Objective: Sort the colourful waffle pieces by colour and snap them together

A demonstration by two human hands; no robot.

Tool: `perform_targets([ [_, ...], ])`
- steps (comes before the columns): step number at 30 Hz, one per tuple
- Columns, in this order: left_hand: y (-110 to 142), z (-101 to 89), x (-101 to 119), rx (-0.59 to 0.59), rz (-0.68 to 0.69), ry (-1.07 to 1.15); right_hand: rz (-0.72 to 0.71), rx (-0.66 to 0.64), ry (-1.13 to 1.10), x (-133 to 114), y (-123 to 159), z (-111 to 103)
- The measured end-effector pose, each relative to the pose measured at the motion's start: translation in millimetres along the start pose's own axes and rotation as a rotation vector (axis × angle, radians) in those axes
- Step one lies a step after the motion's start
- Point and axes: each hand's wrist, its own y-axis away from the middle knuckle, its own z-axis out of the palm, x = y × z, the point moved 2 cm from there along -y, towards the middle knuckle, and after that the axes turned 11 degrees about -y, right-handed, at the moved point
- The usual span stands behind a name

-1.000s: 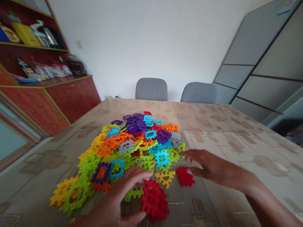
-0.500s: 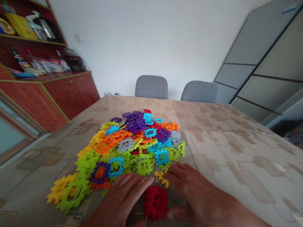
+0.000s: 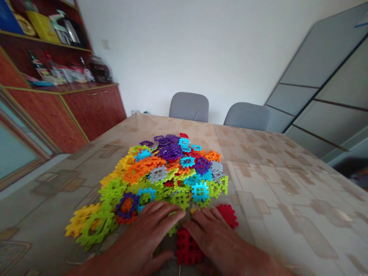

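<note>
Multicoloured notched plastic pieces point(image 3: 156, 172) heap the patterned tabletop point(image 3: 276, 188); beside them, your left hand point(image 3: 152, 232) curves open, grip apparently empty. Just right, the stacked red notched plastic squares point(image 3: 184, 249) are newly half-covered as your right hand point(image 3: 214, 234) moves over them, within its reach; its grip's closure cannot be told. Rightmost, a solid red notched plastic square point(image 3: 229, 215) reappears.

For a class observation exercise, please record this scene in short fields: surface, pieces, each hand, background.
Surface: patterned table
Pieces: multicoloured heap of toothed pieces
Left hand: beside the red grid piece, thumb apart from fingers
Right hand: over that piece, partly hiding it
Beyond right hand: solid red piece
Background: two grey chairs, wooden cabinet
</note>
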Motion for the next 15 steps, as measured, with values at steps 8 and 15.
perform_targets([
  [8, 0.9, -4.5, -3.5, 0.100, 0.062, -0.036, 0.035, -0.016, -0.032, 2.6, -3.4, -1.9],
  [15, 2.2, -0.3, -6.5, 0.096, 0.096, -0.075, 0.018, -0.048, -0.064, -1.5, -1.0, -8.7],
])
